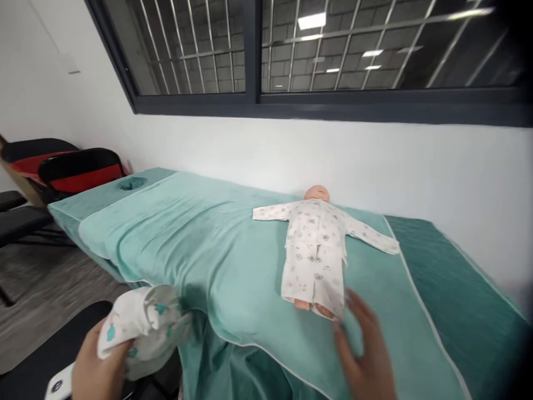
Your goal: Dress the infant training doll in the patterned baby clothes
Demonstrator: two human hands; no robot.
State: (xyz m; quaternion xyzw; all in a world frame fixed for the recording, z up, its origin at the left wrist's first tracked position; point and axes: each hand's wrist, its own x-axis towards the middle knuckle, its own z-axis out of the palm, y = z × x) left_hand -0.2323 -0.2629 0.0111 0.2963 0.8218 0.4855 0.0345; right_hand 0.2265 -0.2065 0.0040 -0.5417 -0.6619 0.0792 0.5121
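Observation:
In my left hand (pixel 97 355) is a bundled white cloth (pixel 152 325) with teal prints, held off the bed's near edge; its exact kind is unclear. A baby doll (pixel 317 193) lies on its back on the bed, its head toward the wall. It wears a white printed top (pixel 314 225) with the sleeves spread wide, and matching trousers (pixel 314 272) that leave the lower legs partly showing. Fingers apart, my right hand (pixel 368 355) is at the hem of the trouser leg on the right. Whether its fingertips touch the fabric is hard to tell.
A light green sheet (pixel 241 300) covers the bed, with darker green cover (pixel 453 266) at the right. Below my left hand are a black seat (pixel 54 339) and a white object (pixel 60 383). Black and red chairs (pixel 83 169) stand at left. A barred window (pixel 254 105) is above.

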